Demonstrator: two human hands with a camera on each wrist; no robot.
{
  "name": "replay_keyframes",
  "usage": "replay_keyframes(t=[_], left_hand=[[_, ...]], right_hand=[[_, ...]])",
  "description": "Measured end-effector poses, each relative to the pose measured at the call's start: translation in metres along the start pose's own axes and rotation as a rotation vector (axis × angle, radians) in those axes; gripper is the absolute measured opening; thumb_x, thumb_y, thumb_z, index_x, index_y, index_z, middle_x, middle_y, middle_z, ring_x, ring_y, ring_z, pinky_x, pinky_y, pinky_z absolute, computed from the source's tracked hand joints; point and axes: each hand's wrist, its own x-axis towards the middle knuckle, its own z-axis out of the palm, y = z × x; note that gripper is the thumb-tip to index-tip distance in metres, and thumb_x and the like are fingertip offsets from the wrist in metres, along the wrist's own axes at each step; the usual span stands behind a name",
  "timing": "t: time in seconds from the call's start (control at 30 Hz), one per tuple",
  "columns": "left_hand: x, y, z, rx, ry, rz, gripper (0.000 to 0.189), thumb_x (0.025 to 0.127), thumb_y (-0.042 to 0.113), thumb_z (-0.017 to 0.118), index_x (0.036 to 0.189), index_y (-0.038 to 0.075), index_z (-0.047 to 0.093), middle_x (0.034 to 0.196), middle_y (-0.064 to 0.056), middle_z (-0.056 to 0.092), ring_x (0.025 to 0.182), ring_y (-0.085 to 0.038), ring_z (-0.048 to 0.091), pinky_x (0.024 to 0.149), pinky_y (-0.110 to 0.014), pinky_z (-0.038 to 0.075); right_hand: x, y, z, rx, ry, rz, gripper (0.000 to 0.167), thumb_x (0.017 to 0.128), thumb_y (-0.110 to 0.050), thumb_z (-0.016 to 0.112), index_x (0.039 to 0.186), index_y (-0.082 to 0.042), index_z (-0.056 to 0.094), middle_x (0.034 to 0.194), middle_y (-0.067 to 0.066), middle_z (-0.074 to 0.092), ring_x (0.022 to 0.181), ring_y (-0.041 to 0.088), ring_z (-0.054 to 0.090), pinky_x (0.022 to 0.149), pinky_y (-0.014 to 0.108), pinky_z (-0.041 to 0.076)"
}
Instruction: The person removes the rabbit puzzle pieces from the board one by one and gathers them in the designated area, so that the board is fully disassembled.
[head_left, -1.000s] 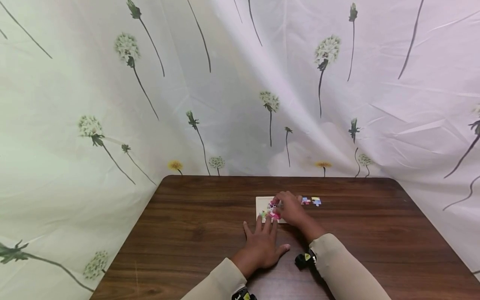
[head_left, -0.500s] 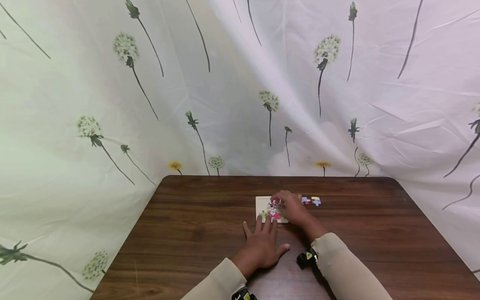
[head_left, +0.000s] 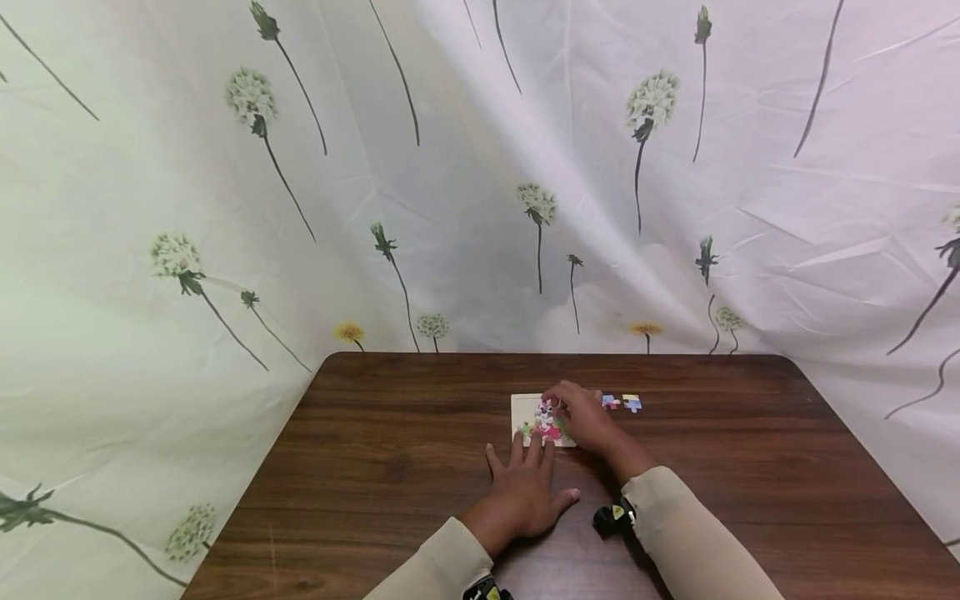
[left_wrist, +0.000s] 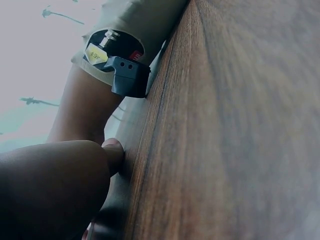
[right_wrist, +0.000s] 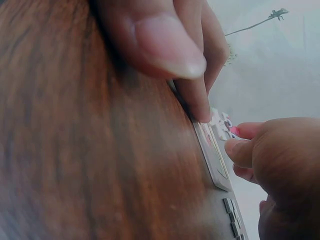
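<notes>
A pale puzzle board (head_left: 524, 407) lies on the table, partly filled with colourful jigsaw pieces (head_left: 547, 431) showing a pink and white cartoon figure. My left hand (head_left: 521, 493) is spread flat, its fingertips at the board's near edge and its thumb out to the right. From the right, my right hand (head_left: 588, 421) reaches over the board and covers its right part. In the right wrist view, the right thumb and forefinger pinch a white and pink jigsaw piece (right_wrist: 221, 123), tilted up over the board. The left wrist view shows the left thumb (left_wrist: 114, 152) low beside the tabletop.
Two loose jigsaw pieces, one blue and pink (head_left: 611, 402) and one blue and yellow (head_left: 632, 403), lie right of the board on the brown wooden table (head_left: 390, 483). Behind it hangs a dandelion-print cloth (head_left: 465, 250). Both wrists carry a black camera (head_left: 611, 520).
The right hand has shifted slightly left over the board, showing a little more of the figure's pieces. My left hand keeps its place.
</notes>
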Motion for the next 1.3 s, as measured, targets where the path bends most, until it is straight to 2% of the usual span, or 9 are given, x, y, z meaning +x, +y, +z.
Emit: replay_keyframes(t=[0.17, 0.53, 0.7, 0.93, 1.1, 1.3], left_hand=[[0.000, 0.001, 0.000, -0.004, -0.002, -0.003, 0.092, 0.106, 0.080, 0.037, 0.175, 0.019, 0.030, 0.185, -0.007, 0.021, 0.172, -0.039, 0.017, 0.124, -0.086, 0.016], [0.002, 0.001, -0.003, -0.009, -0.004, -0.014, 0.093, 0.105, 0.081, 0.037, 0.175, 0.020, 0.028, 0.185, -0.007, 0.019, 0.172, -0.039, 0.015, 0.124, -0.085, 0.015], [0.001, 0.000, -0.004, -0.010, 0.005, -0.015, 0.092, 0.106, 0.080, 0.039, 0.175, 0.019, 0.030, 0.185, -0.008, 0.021, 0.172, -0.039, 0.016, 0.124, -0.085, 0.016], [0.000, 0.000, -0.003, -0.018, -0.005, -0.015, 0.093, 0.105, 0.081, 0.039, 0.175, 0.019, 0.030, 0.184, -0.008, 0.022, 0.171, -0.039, 0.017, 0.124, -0.086, 0.016], [0.000, 0.000, 0.000, -0.009, 0.006, -0.009, 0.093, 0.105, 0.081, 0.037, 0.175, 0.019, 0.030, 0.184, -0.008, 0.022, 0.171, -0.039, 0.017, 0.124, -0.086, 0.017], [0.000, 0.000, 0.001, -0.022, 0.012, -0.004, 0.094, 0.105, 0.081, 0.037, 0.174, 0.018, 0.031, 0.184, -0.009, 0.023, 0.171, -0.040, 0.018, 0.123, -0.086, 0.016]], right_hand=[[0.001, 0.001, 0.000, 0.002, 0.011, 0.016, 0.027, 0.103, 0.004, 0.069, 0.125, -0.011, 0.075, 0.107, 0.005, 0.071, 0.100, 0.024, 0.069, 0.091, 0.050, 0.034], [0.002, 0.008, -0.010, -0.018, -0.001, 0.024, 0.027, 0.103, 0.003, 0.069, 0.125, -0.011, 0.075, 0.113, 0.006, 0.072, 0.110, 0.029, 0.068, 0.093, 0.053, 0.036], [-0.003, 0.011, -0.020, -0.043, -0.001, 0.038, 0.024, 0.103, 0.000, 0.071, 0.123, -0.013, 0.076, 0.118, 0.006, 0.072, 0.118, 0.032, 0.067, 0.094, 0.055, 0.037], [-0.014, 0.022, -0.029, 0.000, 0.017, 0.051, 0.024, 0.103, 0.002, 0.069, 0.124, -0.009, 0.077, 0.120, 0.007, 0.072, 0.124, 0.036, 0.064, 0.097, 0.058, 0.036], [-0.021, 0.029, -0.034, -0.025, 0.040, 0.032, 0.024, 0.102, 0.003, 0.071, 0.121, -0.011, 0.077, 0.119, 0.007, 0.072, 0.123, 0.036, 0.064, 0.095, 0.056, 0.037], [-0.029, 0.036, -0.040, -0.029, 0.074, 0.030, 0.024, 0.098, 0.006, 0.072, 0.115, -0.011, 0.078, 0.115, 0.007, 0.073, 0.117, 0.036, 0.064, 0.091, 0.053, 0.032]])
